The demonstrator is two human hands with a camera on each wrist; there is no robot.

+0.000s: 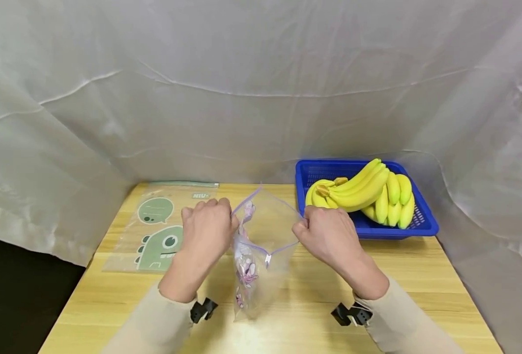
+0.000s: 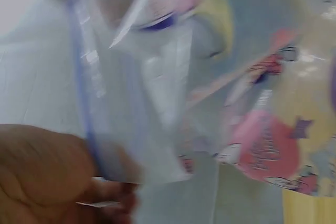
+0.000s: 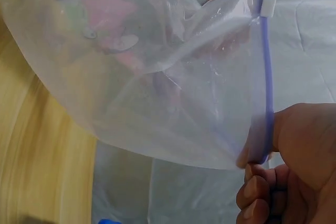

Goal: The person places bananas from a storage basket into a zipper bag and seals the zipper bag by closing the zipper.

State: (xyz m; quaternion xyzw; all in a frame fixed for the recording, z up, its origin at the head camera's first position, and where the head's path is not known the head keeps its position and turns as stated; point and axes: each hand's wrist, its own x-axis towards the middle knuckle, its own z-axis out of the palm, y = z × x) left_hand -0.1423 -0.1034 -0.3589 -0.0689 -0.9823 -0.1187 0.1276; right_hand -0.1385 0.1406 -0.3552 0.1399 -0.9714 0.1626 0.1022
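Observation:
A clear zip bag (image 1: pixel 270 226) with a purple zip edge and pink cartoon prints hangs upright between both hands, its mouth spread wide. My left hand (image 1: pixel 210 226) pinches the rim on one side. On the opposite side the rim is pinched by my right hand (image 1: pixel 329 233), thumb against curled fingers. A white slider (image 3: pixel 268 6) sits on the zip edge in the right wrist view. In the left wrist view the printed side of the bag (image 2: pixel 268 145) is blurred, with the left thumb (image 2: pixel 47 163) at the rim.
Several bunches of yellow bananas (image 1: pixel 360 189) lie in a blue basket (image 1: pixel 420 232) at the back right of the wooden table (image 1: pixel 402 295). A flat clear bag with a green dinosaur print (image 1: pixel 159 250) lies on the left. Grey cloth (image 1: pixel 261 123) surrounds the table's back and sides.

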